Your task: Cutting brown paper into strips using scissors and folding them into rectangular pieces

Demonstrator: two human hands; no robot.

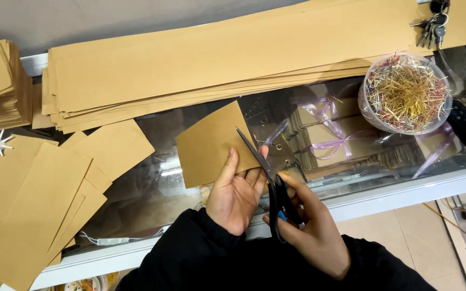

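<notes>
Left hand [237,196] pinching the brown kraft-paper rectangle [211,143] by its lower right edge. Right hand [311,229] closed through black-handled scissors [268,183], blades along the paper's right edge, pointing up-left.

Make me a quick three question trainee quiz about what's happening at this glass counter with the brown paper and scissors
1. Which hand works the scissors?
2. True or false: the left hand holds a cut brown paper piece.
3. What fills the clear round tub? A) coins B) gold and coloured twist ties C) buttons

Key: 1. The right hand. 2. True. 3. B. The long brown paper strips lie stacked behind, a bunch of keys on them.
</notes>
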